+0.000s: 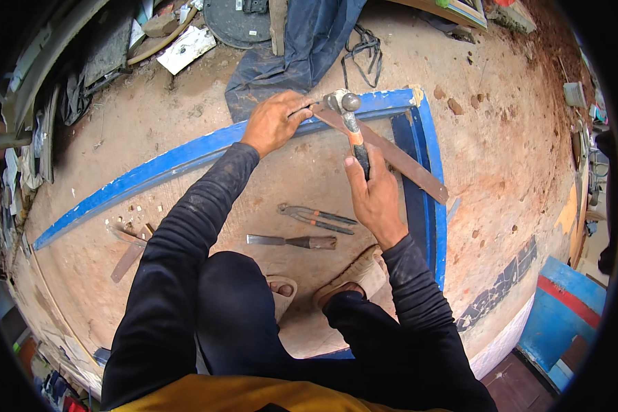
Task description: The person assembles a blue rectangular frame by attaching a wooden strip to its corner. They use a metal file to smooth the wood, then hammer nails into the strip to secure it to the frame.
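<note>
hammer (353, 129) is gripped by its handle in the right hand (378, 199), head over the blue frame (178, 154). left hand (275, 123), fingers narrowed at the upper end of the brown strip (406, 163), apparently steadies it; exact grip unclear.

Dusty tan floor (501, 185), pitted with small hollows, fills the middle under soft, even light. Reddish earth (548, 51) edges the upper right. A strip of dark tiles (498, 285) crosses the lower right, near a blue panel (556, 333) with a red stripe. Scrap boards (108, 51) crowd the upper left.
</note>
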The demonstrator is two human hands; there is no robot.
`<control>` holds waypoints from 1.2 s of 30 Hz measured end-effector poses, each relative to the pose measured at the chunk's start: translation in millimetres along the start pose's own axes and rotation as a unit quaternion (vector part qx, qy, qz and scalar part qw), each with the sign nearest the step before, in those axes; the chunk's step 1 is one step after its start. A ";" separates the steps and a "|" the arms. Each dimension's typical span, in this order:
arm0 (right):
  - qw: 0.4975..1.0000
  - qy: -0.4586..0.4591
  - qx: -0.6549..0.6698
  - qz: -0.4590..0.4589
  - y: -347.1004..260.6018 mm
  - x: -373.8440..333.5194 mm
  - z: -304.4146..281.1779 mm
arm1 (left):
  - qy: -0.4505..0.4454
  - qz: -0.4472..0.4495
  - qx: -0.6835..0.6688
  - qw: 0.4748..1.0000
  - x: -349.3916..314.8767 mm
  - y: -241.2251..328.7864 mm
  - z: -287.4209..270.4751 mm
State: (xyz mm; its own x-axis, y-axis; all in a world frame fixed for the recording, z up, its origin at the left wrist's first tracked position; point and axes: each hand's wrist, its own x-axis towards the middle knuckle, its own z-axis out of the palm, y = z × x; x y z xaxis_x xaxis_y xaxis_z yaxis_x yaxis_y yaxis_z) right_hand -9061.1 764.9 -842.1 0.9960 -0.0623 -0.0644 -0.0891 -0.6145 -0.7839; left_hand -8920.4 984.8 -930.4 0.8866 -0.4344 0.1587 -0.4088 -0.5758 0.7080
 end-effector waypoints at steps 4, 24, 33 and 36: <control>0.999 -0.020 -0.040 0.019 -3.2 8.4 -0.1 | 0.008 0.012 -0.009 1.000 -0.2 -1.0 0.5; 0.989 0.113 0.074 -0.066 -11.6 5.4 -7.8 | 0.020 0.018 -0.007 1.000 -1.9 -3.6 3.3; 0.997 0.062 -0.006 -0.035 -11.3 16.4 -5.6 | 0.015 0.009 -0.001 1.000 -3.3 -2.6 5.2; 0.962 0.166 0.130 -0.173 -15.0 11.8 -6.2 | 0.023 0.012 -0.002 1.000 -3.3 -2.2 5.1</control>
State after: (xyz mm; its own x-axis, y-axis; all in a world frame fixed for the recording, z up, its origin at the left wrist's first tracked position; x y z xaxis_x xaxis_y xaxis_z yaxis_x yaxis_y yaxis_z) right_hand -9048.1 768.5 -827.3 0.9043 -0.1630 0.3945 0.2951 -0.4290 -0.8537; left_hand -8923.5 984.0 -936.1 0.8860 -0.4148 0.2072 -0.4287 -0.5626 0.7069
